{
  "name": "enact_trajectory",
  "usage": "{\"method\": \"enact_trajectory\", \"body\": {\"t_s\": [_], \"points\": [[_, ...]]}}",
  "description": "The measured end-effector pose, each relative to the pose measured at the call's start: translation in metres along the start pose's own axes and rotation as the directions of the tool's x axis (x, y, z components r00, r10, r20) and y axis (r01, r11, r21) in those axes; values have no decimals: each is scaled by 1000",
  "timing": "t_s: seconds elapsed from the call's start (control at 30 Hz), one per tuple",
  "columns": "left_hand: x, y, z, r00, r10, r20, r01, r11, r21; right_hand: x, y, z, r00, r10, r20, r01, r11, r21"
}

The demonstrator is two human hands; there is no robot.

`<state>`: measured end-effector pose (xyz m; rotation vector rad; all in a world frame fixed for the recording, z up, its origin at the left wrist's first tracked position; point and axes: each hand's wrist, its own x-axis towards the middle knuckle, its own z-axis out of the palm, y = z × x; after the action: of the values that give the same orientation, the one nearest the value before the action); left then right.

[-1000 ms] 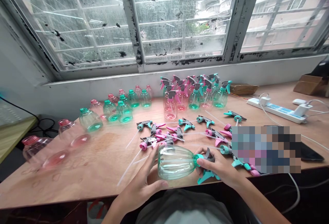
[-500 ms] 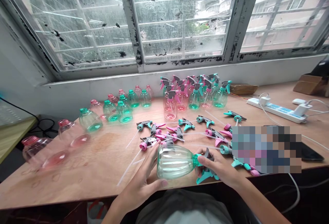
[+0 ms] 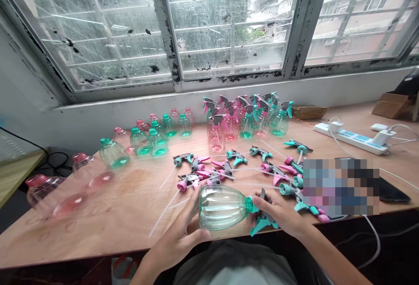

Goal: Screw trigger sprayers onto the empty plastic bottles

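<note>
I hold a clear teal bottle (image 3: 222, 206) on its side over the near edge of the wooden table (image 3: 124, 206). My left hand (image 3: 183, 237) is wrapped round the bottle's base. My right hand (image 3: 281, 213) grips the teal and grey spray head (image 3: 263, 221) at the bottle's neck. Loose pink and teal spray heads (image 3: 209, 169) with long dip tubes lie just beyond the bottle.
Capless teal and pink bottles (image 3: 147, 139) stand at the left and back. Bottles with spray heads fitted (image 3: 248, 119) cluster under the window. A white power strip (image 3: 352, 139) with chargers, a black phone (image 3: 393, 193) and a cardboard box (image 3: 391, 104) lie to the right.
The bottle has shifted slightly left and up in my hands, and my right hand has turned a little on the spray head. Nothing else moved.
</note>
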<state>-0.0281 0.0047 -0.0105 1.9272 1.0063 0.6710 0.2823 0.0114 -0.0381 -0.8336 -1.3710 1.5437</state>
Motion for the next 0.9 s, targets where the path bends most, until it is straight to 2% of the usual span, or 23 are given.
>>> {"method": "enact_trajectory", "body": {"t_s": [0.07, 0.2, 0.27, 0.4, 0.63, 0.73, 0.9], "points": [[0, 2, -1, 1000, 17, 17, -16, 1000, -8, 0, 0, 0, 1000, 0, 1, 1, 1000, -8], [0, 5, 2, 995, 90, 47, -82, 985, -152, 0, 1, -1, 999, 9, 30, -10, 1000, 13], [-1, 4, 3, 995, 90, 50, -80, 980, -182, 1, 2, -1, 1000, 13, 28, -14, 999, 33], [-2, 5, 1, 999, 16, 34, -14, 997, -72, 1, 4, -2, 1000, 7, 12, -7, 999, 35], [1, 10, 1, 998, 66, 15, -65, 997, -30, 0, 0, 0, 1000, -2, 29, 2, 1000, 12], [2, 7, 4, 997, 79, 6, -78, 994, -77, 0, 0, 0, 1000, 1, 26, -1, 1000, -2], [1, 7, 4, 1000, -11, -4, 11, 1000, -15, -3, 0, -2, 999, 13, 33, -13, 1000, -16]]}}
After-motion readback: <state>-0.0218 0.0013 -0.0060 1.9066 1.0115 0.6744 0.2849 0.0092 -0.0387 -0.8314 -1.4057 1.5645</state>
